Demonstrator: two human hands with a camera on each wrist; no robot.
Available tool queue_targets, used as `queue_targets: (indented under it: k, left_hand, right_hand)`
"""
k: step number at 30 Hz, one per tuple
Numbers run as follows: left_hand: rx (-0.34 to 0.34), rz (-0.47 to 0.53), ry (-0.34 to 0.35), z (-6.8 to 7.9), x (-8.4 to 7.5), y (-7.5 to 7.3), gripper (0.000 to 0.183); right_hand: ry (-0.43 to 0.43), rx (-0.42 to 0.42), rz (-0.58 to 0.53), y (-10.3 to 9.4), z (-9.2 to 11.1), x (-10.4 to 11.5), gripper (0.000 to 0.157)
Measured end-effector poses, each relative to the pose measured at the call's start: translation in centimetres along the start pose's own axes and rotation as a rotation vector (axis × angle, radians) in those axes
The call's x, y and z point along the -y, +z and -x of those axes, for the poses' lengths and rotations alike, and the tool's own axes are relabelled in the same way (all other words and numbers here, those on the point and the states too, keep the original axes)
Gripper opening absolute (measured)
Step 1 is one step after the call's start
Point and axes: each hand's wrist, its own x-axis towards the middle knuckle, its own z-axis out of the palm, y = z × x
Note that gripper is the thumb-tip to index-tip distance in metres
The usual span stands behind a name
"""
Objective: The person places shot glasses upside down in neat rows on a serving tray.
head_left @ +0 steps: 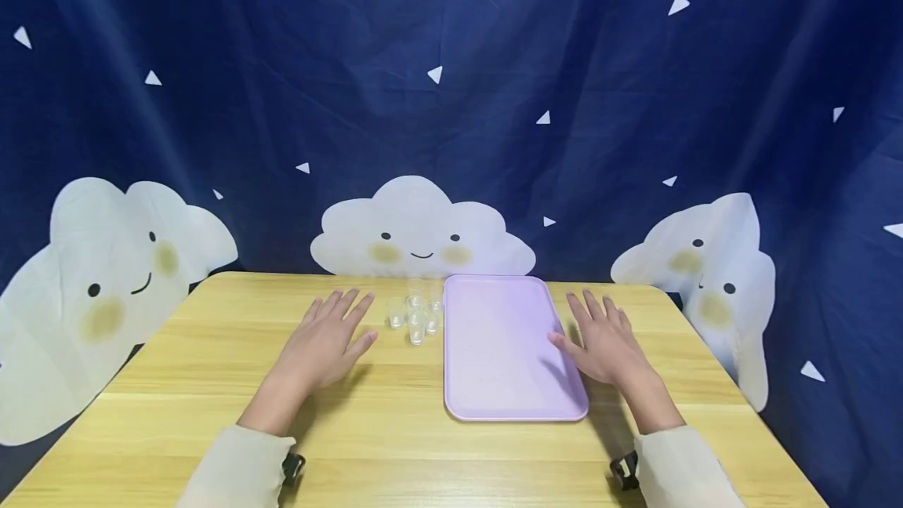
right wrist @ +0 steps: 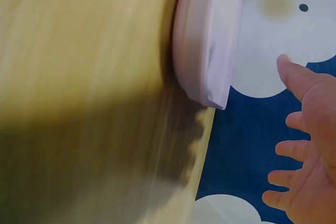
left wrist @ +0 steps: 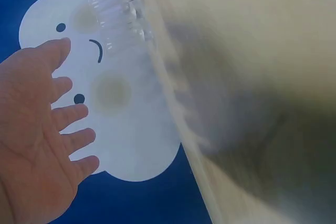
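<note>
Fingers spread, my left hand [head_left: 327, 345] hovers above the table, left of a cluster of several small clear glasses [head_left: 416, 324]. The same glasses [left wrist: 131, 11] show near the top of the left wrist view. A lilac rectangular tray [head_left: 504, 351] with a raised rim lies flat to the right of the glasses. My right hand [head_left: 603, 342] is also spread with nothing in it, its thumb overlapping the tray's right edge in the head view. In the right wrist view the tray [right wrist: 205, 40] stands apart from the right hand [right wrist: 310, 140].
The light wooden table [head_left: 367, 445] carries the tray and glasses in its back half. Close behind it hangs a dark blue curtain [head_left: 494, 139] printed with white clouds and triangles. Dark bands [head_left: 292, 467] show at both wrists, by the pale sleeves [head_left: 236, 469].
</note>
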Motion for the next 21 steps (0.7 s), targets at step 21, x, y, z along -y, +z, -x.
queue_targets:
  k: [21]
  left_hand:
    - [0.166, 0.183, -0.001, -6.0, 1.5, 3.4, 0.066]
  right_hand:
    - [0.128, 0.144, -0.300, 2.8, -1.0, -1.1, 0.067]
